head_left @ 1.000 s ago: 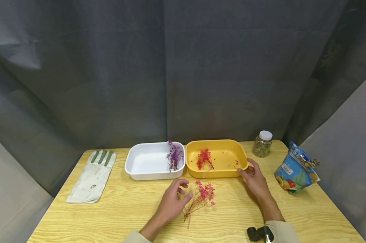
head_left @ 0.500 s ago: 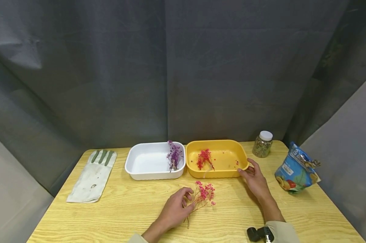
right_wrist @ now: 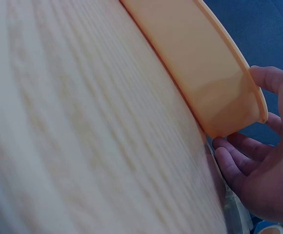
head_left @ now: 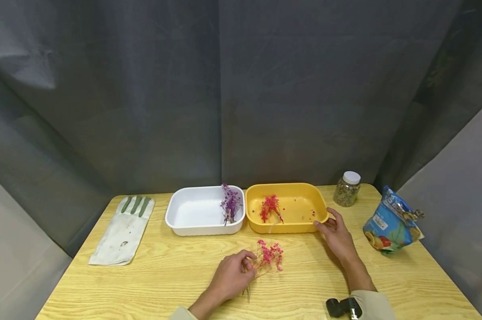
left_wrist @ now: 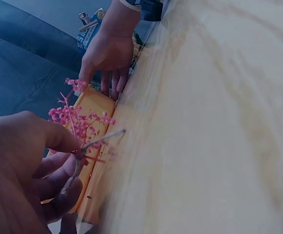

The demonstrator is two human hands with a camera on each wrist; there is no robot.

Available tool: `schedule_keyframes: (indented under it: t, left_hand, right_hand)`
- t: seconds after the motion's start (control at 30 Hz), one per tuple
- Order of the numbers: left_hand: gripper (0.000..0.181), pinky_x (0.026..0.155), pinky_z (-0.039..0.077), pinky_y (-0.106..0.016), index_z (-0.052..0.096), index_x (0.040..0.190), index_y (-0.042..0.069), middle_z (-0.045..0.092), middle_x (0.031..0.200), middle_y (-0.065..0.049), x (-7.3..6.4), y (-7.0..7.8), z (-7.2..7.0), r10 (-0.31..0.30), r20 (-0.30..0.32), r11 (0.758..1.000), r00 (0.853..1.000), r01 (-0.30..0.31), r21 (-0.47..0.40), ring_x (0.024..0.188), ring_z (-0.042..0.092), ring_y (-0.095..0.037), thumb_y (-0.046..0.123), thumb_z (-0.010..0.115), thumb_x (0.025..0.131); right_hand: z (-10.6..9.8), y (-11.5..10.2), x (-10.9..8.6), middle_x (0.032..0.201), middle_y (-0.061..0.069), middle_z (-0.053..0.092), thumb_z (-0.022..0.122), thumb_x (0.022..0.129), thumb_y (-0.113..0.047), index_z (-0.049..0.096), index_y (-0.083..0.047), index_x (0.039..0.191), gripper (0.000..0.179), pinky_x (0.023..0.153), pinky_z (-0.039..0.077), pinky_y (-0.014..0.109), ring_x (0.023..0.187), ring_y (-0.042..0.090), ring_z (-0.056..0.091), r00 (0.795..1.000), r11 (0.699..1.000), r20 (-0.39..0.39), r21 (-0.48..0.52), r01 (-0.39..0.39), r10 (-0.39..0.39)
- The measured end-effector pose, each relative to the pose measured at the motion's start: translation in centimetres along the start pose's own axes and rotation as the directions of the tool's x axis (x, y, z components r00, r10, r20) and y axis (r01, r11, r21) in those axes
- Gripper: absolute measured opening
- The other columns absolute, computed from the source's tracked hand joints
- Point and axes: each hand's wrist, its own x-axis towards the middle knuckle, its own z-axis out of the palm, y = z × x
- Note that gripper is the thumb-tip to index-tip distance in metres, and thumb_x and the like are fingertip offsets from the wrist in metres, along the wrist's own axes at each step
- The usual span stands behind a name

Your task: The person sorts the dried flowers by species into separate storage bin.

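My left hand [head_left: 231, 274] pinches the stems of a sprig of dried pink flowers [head_left: 272, 254] just over the table, in front of the yellow tray. In the left wrist view the thumb and fingers close round its tied stem end, and the pink blossoms [left_wrist: 78, 119] fan out beyond. My right hand [head_left: 339, 238] grips the right end of the yellow tray [head_left: 283, 229]. In the right wrist view the thumb lies on the rim while the other fingers curl round the outer end wall. Inside that tray lies a red flower bunch [head_left: 270, 208], with a few loose bits.
Left of the yellow tray, close against it, stands a white tray [head_left: 202, 230] holding a purple flower bunch [head_left: 230, 204]. A white and green glove [head_left: 122, 233] lies at far left. At right are a white-lidded jar [head_left: 347, 190] and a blue bag [head_left: 391, 224].
My left hand has moved right and down onto the pink sprig and taken hold of its stems; the sprig has shifted slightly. The right hand has stayed on the yellow tray.
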Motion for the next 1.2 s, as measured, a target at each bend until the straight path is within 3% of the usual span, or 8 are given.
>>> schedule_keyframes:
  t: [0.23, 0.83, 1.2]
  left_hand:
    - [0.017, 0.064, 0.041, -0.018, 0.071, 0.097, 0.018, 0.058, 0.073, 0.016, 0.0, 0.0, 0.0, 0.007, -0.015, 0.998, 1.000, -0.008, -0.059, 0.061, 0.049, 0.002, 0.014, 0.064, 0.083]
    - [0.013, 0.065, 0.046, -0.017, 0.067, 0.092, 0.019, 0.061, 0.077, 0.011, 0.2, 1.3, -0.7, -0.012, -0.134, 0.985, 0.991, -0.012, -0.175, 0.065, 0.054, 0.002, 0.012, 0.065, 0.082]
    - [0.013, 0.065, 0.045, -0.018, 0.068, 0.096, 0.016, 0.064, 0.080, 0.009, 2.0, 2.8, -1.6, 0.020, -0.221, 0.979, 0.975, -0.064, -0.196, 0.066, 0.053, 0.000, 0.012, 0.065, 0.084]
  right_hand:
    - [-0.1, 0.1, 0.1, 0.154, 0.017, 0.034, 0.053, 0.088, -0.065, 0.009, -0.029, 0.156, 0.088, 0.101, 0.040, 0.051, 0.134, 0.035, 0.043, 1.000, 1.000, 0.003, -0.010, -0.002, 0.002]
    - [-0.1, 0.3, 0.2, 0.153, 0.017, 0.036, 0.053, 0.089, -0.065, 0.010, -0.028, 0.156, 0.088, 0.102, 0.040, 0.052, 0.134, 0.036, 0.044, 1.000, 1.000, -0.003, -0.015, 0.015, -0.015]
    - [-0.1, 0.2, 0.1, 0.153, 0.017, 0.037, 0.053, 0.090, -0.063, 0.011, -0.028, 0.156, 0.086, 0.101, 0.040, 0.051, 0.132, 0.035, 0.045, 1.000, 1.000, -0.002, -0.012, 0.019, -0.019]
